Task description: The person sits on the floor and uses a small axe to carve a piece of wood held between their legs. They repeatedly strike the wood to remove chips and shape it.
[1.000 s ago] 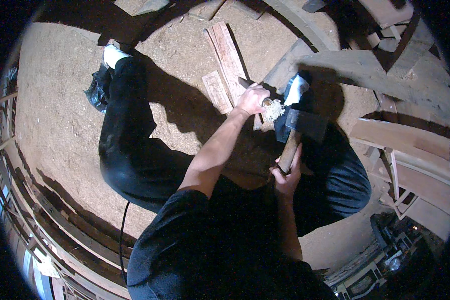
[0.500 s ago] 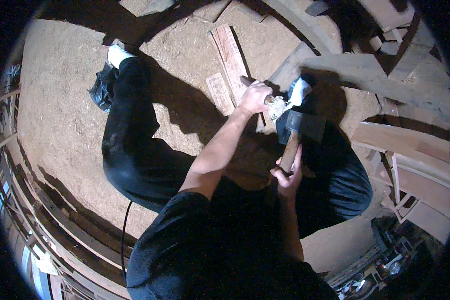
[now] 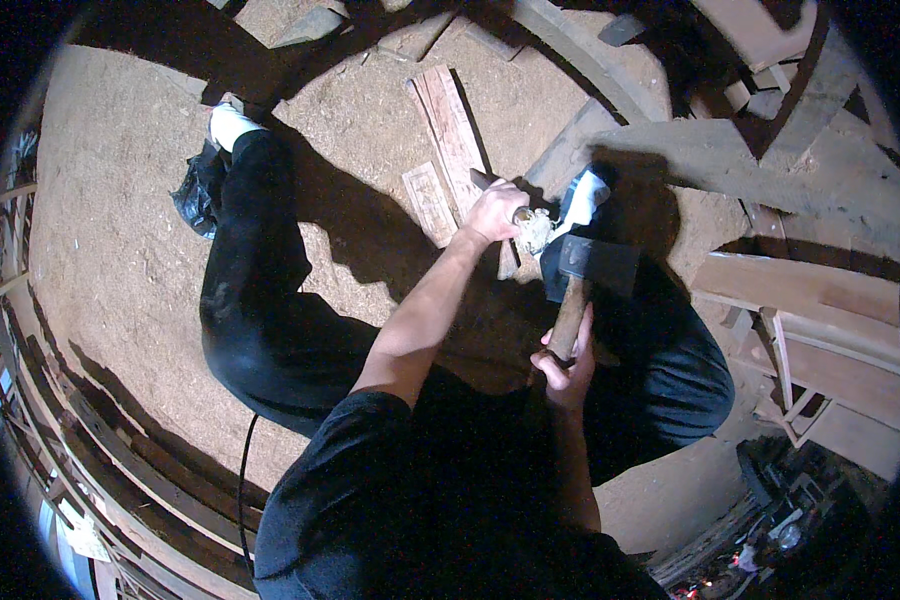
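Note:
My left hand (image 3: 492, 213) is closed round a short tool (image 3: 483, 180); its dark end pokes out at upper left, and its other end carries a tuft of pale, frayed wood fibres (image 3: 536, 230). My right hand (image 3: 565, 365) grips the wooden handle of an axe (image 3: 573, 315). The broad dark axe head (image 3: 600, 262) is just below and right of the frayed end, over my right leg. Pale reddish boards (image 3: 446, 125) and a smaller plank (image 3: 426, 202) lie beyond my left hand.
My black-trousered legs (image 3: 245, 280) frame the sandy floor (image 3: 120, 220). A black plastic bundle (image 3: 195, 195) is by my left foot. Heavy timbers (image 3: 730, 165) curve across the top right. Boards (image 3: 800, 290) are stacked at right, rails (image 3: 120, 460) at left, dark clutter (image 3: 780, 520) at lower right.
The view has shifted slightly, so the scene sits a little lower and further left than half a second ago. Both hands keep their grips, with little movement relative to my body.

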Tool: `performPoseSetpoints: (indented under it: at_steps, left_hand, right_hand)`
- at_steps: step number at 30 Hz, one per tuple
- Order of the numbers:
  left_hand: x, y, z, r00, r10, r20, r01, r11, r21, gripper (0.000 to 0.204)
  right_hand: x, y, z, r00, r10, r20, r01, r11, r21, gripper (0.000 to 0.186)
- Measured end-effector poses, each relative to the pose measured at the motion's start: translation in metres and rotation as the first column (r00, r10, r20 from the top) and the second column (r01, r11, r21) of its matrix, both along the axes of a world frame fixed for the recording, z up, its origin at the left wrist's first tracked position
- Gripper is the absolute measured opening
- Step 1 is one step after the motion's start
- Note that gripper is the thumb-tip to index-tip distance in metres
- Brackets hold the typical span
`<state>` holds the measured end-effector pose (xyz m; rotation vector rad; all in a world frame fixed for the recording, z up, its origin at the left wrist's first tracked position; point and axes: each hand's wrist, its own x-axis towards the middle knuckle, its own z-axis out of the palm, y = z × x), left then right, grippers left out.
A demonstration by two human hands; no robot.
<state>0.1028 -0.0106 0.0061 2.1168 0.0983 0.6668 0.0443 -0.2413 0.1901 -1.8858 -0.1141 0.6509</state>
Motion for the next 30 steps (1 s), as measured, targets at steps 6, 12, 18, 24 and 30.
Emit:
performPoseSetpoints:
  at_steps: [6,12,18,24,30]
  left_hand:
    - [0.004,-0.001,0.0,0.998,0.053,-0.03,-0.054,0.998,-0.042,0.023]
    - [0.004,0.001,-0.001,0.999,0.019,-0.029,-0.02,0.999,-0.025,0.02]
    - [0.004,-0.001,0.006,0.997,0.018,-0.078,-0.018,1.0,-0.001,0.02]
    - [0.005,0.002,0.01,0.993,0.118,-0.014,-0.119,0.985,-0.125,0.023]
    - [0.006,0.007,0.007,0.992,0.127,-0.003,-0.125,0.976,-0.177,0.024]
  right_hand:
    - [0.0,0.002,0.004,0.997,-0.052,-0.064,0.053,0.998,0.02,0.101]
    - [0.001,0.006,0.003,0.998,-0.057,-0.004,0.057,0.998,0.036,0.098]
    - [0.012,0.01,-0.058,0.921,0.152,0.358,-0.204,0.972,0.112,0.097]
    - [0.005,0.008,-0.046,0.983,0.02,0.182,-0.05,0.986,0.161,0.094]
    - [-0.003,0.012,-0.072,0.683,0.11,0.722,-0.116,0.992,-0.041,0.083]
